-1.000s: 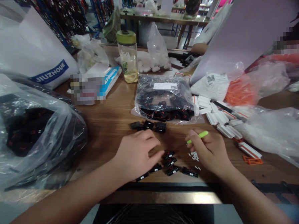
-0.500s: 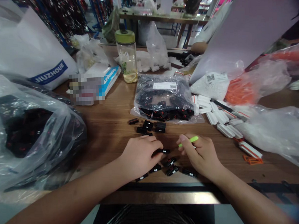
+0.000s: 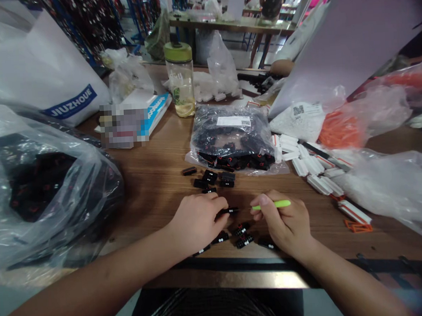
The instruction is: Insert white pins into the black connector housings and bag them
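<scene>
My left hand (image 3: 197, 222) pinches a small black plastic connector (image 3: 231, 210) that carries two white dots. Opposite it, my right hand (image 3: 284, 220) is closed around a slim tool with a yellow-green handle (image 3: 280, 204). The tool lies nearly level, its thin tip pointing left toward the connector; whether they touch I cannot tell. Below the hands, several more black connectors (image 3: 244, 241) with white dots lie on the table. Another cluster of black connectors (image 3: 209, 177) rests just beyond my left hand.
A clear bag of black connectors (image 3: 231, 138) lies ahead. Left stands a large open plastic bag (image 3: 103, 201); behind are a book (image 3: 157, 111) and a green-lidded bottle (image 3: 180, 79). White connectors (image 3: 318, 183) and orange parts (image 3: 358, 225) lie right. The table's front edge (image 3: 231, 277) is near.
The yellow-green tool has turned from a slant to nearly level, its tip now toward the connector. My left hand keeps hold of the connector, which has risen slightly in view.
</scene>
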The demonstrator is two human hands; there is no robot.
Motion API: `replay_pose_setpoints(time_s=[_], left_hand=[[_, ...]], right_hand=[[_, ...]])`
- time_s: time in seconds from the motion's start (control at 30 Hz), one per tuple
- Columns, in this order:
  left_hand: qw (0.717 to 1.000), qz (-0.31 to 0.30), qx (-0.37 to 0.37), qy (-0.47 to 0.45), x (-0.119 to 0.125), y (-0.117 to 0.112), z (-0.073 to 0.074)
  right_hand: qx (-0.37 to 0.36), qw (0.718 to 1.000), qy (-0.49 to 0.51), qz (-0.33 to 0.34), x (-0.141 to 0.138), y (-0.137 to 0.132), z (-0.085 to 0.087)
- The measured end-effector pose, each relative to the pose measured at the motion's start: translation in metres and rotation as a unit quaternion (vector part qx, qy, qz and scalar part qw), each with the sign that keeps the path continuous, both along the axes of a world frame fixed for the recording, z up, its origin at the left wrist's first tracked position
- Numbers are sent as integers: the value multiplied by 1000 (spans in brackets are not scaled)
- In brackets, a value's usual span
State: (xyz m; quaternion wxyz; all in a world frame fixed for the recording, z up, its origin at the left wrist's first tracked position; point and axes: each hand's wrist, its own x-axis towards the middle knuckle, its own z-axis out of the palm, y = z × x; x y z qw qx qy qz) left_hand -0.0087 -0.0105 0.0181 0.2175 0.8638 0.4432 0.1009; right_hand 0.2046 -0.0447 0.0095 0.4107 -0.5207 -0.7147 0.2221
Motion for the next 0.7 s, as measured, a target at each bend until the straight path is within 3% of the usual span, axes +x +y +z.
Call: replay_pose_setpoints(time_s=[0.2,0.43,0.7], left_hand=[[1000,-1,3,-5,-1,0,0],[1000,-11,-1,-5,-1,0,1],[1000,-9,-2,-12,0,0,-2]], right_hand=[[-14,1000,-26,-5,-1,0,1],[24,992,-113,47,-8,2,13],[47,997,-57,-10,-3,-3,5]])
